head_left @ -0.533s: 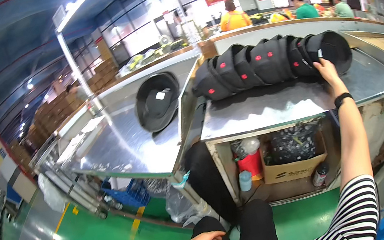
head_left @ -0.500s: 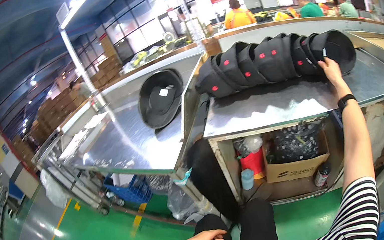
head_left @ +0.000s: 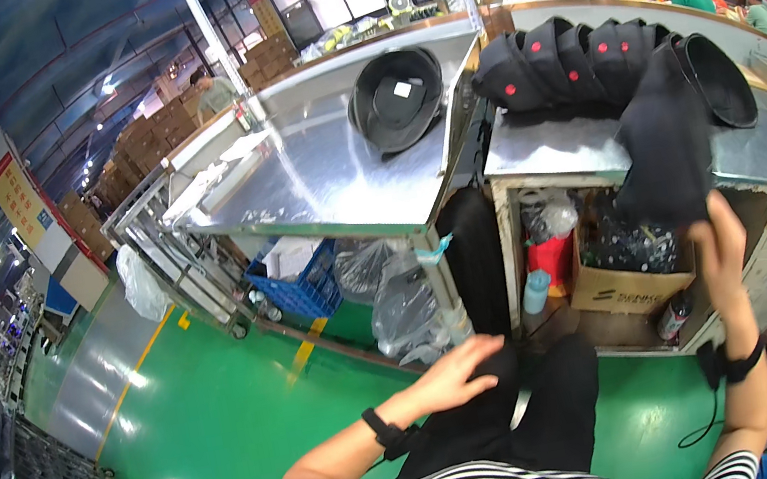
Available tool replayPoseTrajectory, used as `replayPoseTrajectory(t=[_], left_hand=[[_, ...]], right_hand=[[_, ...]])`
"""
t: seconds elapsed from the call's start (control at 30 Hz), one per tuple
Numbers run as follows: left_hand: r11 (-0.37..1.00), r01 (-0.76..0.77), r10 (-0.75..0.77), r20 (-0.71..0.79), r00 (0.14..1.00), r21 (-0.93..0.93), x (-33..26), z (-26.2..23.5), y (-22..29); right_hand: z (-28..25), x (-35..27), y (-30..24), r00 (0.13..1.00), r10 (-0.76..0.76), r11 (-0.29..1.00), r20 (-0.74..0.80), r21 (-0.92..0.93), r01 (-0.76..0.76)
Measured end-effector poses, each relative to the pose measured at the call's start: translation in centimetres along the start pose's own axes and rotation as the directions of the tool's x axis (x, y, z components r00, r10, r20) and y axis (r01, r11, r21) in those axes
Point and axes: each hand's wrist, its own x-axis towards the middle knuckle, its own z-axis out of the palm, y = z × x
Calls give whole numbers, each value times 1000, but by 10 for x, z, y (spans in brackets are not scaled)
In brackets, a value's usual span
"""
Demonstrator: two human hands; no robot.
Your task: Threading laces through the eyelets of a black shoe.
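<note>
My right hand grips the lower edge of a black cup-shaped fabric piece, which is blurred by motion. It hangs in front of the right metal bench and hides part of the bench edge. Behind it lies a row of nested black fabric pieces with round red marks. At the row's right end, another black piece shows its round open rim. My left hand is open above my left thigh, fingers spread, touching no bench.
A black bowl-shaped piece with a white label stands on the left metal table. Below are a blue crate, plastic bags, a cardboard box and a blue-capped bottle. Several people work beyond the benches.
My right hand has drawn a black piece off the row's right end, down toward me. My left hand has lifted from my lap and spread. The view has shifted left.
</note>
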Motion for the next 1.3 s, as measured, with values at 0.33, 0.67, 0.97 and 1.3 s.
replayPoseTrajectory(t=[0.33, 0.67, 0.97, 1.3], left_hand=[[972, -178, 156, -146, 977, -152, -23, -40, -3], [771, 387, -541, -199, 817, -506, -46, 46, -134], [430, 419, -711, -15, 703, -799, -43, 84, -154], [589, 508, -664, -18, 748, -628, -42, 76, -155]], right_hand=[[171, -80, -116, 453, 227, -202, 862, 496, -844], [303, -192, -119, 595, 604, 500, 530, 329, -801], [319, -207, -93, 587, 513, 642, 626, 174, -747], [376, -102, -67, 782, 578, 711, 235, 327, -623]])
